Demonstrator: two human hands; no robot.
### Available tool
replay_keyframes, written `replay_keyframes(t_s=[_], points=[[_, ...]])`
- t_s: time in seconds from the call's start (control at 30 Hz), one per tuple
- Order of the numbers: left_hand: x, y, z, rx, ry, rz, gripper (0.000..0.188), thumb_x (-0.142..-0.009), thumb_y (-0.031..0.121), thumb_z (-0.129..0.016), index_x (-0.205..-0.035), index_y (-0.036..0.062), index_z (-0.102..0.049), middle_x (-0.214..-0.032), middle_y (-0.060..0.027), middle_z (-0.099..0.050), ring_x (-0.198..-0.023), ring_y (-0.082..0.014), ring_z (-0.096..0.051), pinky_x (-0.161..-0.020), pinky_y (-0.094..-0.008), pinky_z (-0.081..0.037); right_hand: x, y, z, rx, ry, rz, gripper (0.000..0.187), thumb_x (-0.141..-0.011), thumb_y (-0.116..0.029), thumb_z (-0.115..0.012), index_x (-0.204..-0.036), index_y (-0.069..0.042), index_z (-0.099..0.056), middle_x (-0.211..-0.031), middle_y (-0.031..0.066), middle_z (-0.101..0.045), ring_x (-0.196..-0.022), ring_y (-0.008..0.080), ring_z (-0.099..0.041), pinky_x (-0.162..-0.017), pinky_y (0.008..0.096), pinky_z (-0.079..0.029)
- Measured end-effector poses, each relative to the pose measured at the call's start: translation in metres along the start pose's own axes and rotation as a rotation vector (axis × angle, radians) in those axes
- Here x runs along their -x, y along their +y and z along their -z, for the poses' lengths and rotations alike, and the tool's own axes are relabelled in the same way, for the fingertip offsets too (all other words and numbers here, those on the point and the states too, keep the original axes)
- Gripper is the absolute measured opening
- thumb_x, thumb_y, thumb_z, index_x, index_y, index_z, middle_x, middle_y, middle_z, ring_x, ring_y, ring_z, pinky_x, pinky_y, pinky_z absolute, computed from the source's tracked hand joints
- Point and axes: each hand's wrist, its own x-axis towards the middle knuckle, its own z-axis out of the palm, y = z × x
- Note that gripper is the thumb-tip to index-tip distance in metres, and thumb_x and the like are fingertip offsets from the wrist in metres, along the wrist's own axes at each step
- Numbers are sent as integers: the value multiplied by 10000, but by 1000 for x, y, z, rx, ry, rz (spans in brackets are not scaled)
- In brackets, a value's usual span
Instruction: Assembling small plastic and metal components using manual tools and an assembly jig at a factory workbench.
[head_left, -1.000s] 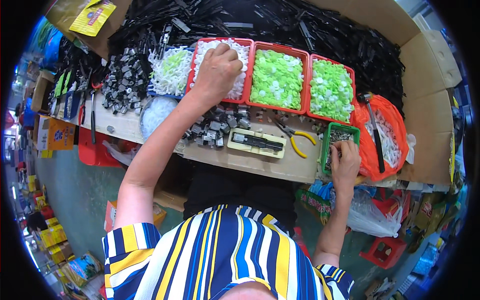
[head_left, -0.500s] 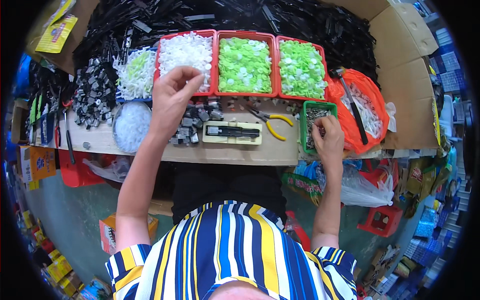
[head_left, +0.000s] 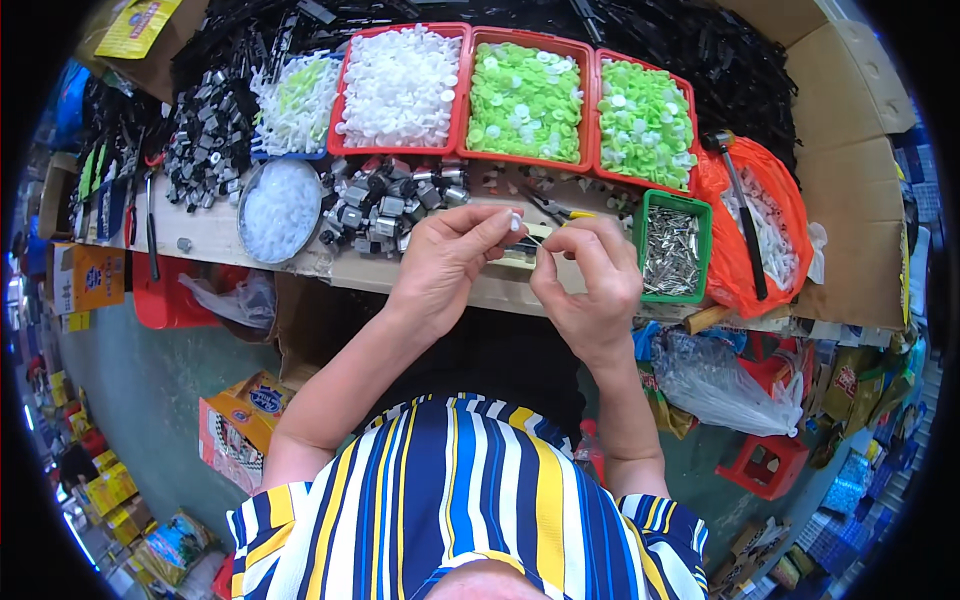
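My left hand (head_left: 447,262) pinches a small white plastic piece (head_left: 516,222) between thumb and fingertips, above the bench. Close to its right, my right hand (head_left: 597,290) is closed in a pinch on a thin metal pin (head_left: 537,240), whose tip points toward the white piece. Whether the two touch I cannot tell. Beneath both hands lies a cream block (head_left: 517,263) with a black part in it, mostly hidden. Right of my right hand stands a green tray (head_left: 708,245) of similar metal pins. Farther back, a red tray (head_left: 337,140) holds white plastic pieces.
Two more red trays (head_left: 574,167) (head_left: 640,183) hold lime-green pieces. Pliers (head_left: 545,205) lie behind my hands. Small metal motors (head_left: 385,205) are piled at left, beside a round dish (head_left: 282,215). A hammer (head_left: 740,215) rests on an orange bag (head_left: 790,180) at right.
My right hand has left the green tray with a pin and moved left. My left hand has come from the white-piece tray toward me and right, so both hands now meet over the cream block.
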Motion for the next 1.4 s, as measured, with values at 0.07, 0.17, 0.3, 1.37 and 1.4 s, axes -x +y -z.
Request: replay_keyframes(t_s=[0.07, 0.17, 0.3, 1.37, 1.4], points=[[2, -2, 3, 0, 7, -1, 172, -954, 114, -649, -1086, 11, -693, -982, -70, -721, -899, -125, -660, -796, -265, -492, 2, -3, -5, 28, 0, 26, 218, -670, -17, -750, -830, -99, -626, -840, 49, -610, -768, 250, -620, -688, 370, -437], [5, -4, 6, -19, 33, -16, 180, -949, 115, -657, -1090, 10, -697, -998, -56, -720, -883, -110, -650, -769, -252, -477, 2, -7, -9, 64, 7, 67, 219, -669, -20, -750, -833, -95, -627, -834, 46, -607, -761, 240, -617, -675, 358, -422], [7, -7, 11, -9, 34, -36, 180, -947, 115, -660, -1089, 14, -703, -988, -55, -721, -868, -101, -642, -769, -248, -476, 1, -9, -15, 56, 5, 119, 220, -669, -20, -749, -836, -94, -627, -828, 42, -604, -748, 229, -614, -667, 353, -411], [21, -13, 34, -407, -51, -320, 288, -830, 34, -770, -1101, -10, -683, -1052, -62, -694, -917, -86, -643, -815, -228, -536, 12, 0, -37, -340, -155, -98, 94, -829, 31, -696, -911, 16, -652, -881, 131, -654, -773, 259, -658, -668, 339, -522], [21, -12, 36, -401, -47, -320, 288, -830, 34, -770, -1101, -10, -683, -1052, -62, -694, -917, -86, -643, -815, -228, -536, 12, -1, -37, -339, -162, -98, 94, -829, 31, -696, -911, 16, -652, -881, 131, -654, -773, 259, -658, -668, 339, -522]])
